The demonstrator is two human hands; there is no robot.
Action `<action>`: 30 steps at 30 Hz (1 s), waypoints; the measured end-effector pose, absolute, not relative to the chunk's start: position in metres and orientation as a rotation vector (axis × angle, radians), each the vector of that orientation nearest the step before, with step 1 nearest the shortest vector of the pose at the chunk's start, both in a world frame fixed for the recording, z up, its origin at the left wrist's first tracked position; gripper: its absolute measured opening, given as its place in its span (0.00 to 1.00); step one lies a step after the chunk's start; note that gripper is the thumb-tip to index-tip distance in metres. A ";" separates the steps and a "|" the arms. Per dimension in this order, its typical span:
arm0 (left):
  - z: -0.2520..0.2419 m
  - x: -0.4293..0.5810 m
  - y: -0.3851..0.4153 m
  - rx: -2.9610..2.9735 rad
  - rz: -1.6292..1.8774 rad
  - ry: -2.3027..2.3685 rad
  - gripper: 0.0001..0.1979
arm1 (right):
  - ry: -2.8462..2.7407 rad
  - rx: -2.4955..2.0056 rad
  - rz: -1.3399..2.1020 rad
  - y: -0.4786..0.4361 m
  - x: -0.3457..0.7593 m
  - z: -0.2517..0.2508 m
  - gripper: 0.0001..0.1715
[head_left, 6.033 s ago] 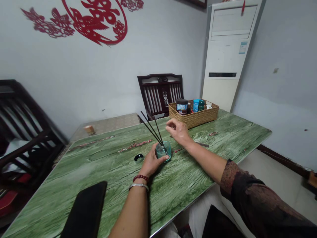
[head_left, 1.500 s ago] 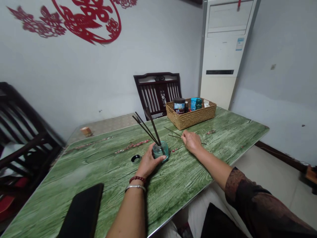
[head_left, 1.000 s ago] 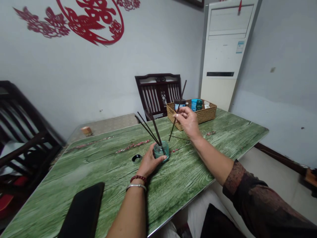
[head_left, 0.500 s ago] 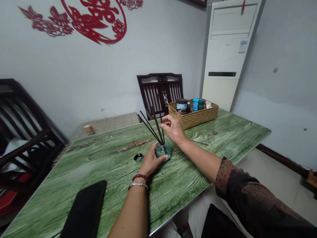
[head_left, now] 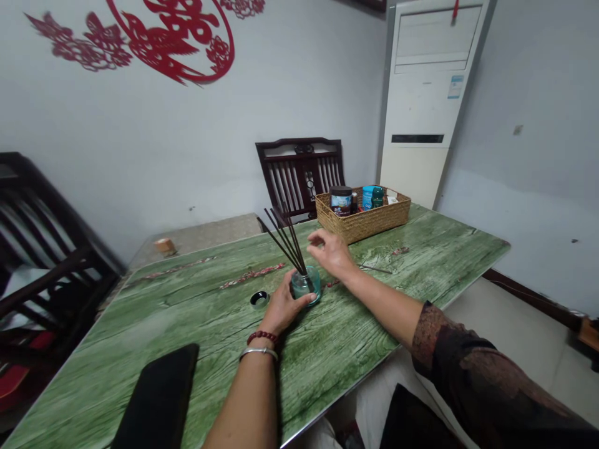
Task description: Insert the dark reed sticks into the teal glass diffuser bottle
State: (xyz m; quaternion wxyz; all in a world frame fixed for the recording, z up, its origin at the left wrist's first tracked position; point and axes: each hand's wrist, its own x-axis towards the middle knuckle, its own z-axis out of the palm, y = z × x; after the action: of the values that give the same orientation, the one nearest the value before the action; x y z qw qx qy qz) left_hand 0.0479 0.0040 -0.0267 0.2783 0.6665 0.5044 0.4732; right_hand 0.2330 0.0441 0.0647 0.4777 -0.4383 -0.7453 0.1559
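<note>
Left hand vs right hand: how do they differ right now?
The left hand is wrapped around the glass bottle; the right hand is beside the dark sticks, with none visible in its fingers. The left wears a red bead bracelet and a silver bangle; the right shows neither. Both are ungloved, with bent fingers.

The head camera looks forward and down across the table (head_left: 215, 327).
</note>
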 end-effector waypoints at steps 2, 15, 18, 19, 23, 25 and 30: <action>-0.026 0.048 0.003 1.772 1.267 1.361 0.38 | -1.787 -1.184 0.286 0.052 0.255 0.063 0.10; -0.019 0.051 -0.002 1.783 1.275 1.374 0.34 | -2.217 -1.848 -0.115 0.053 0.311 -0.008 0.19; -0.018 0.051 -0.002 1.789 1.267 1.384 0.35 | -2.266 -1.845 -0.119 0.051 0.311 -0.006 0.17; -0.018 0.051 -0.002 1.785 1.261 1.389 0.35 | -2.277 -1.845 -0.110 0.050 0.311 -0.005 0.17; -0.017 0.051 -0.002 1.783 1.240 1.396 0.37 | -2.333 -1.842 -0.082 0.046 0.309 0.001 0.16; -0.015 0.051 -0.003 1.796 1.236 1.393 0.37 | -2.349 -1.838 -0.081 0.045 0.307 0.002 0.16; -0.014 0.050 -0.004 1.799 1.198 1.408 0.38 | -2.322 -1.845 -0.099 0.039 0.305 0.010 0.19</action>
State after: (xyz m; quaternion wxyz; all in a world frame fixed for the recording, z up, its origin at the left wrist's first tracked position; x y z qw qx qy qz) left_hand 0.0502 -0.0038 -0.0143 0.2773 0.6701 0.5244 0.4462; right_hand 0.3053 0.0388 0.0099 0.0870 -0.6195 -0.7794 -0.0333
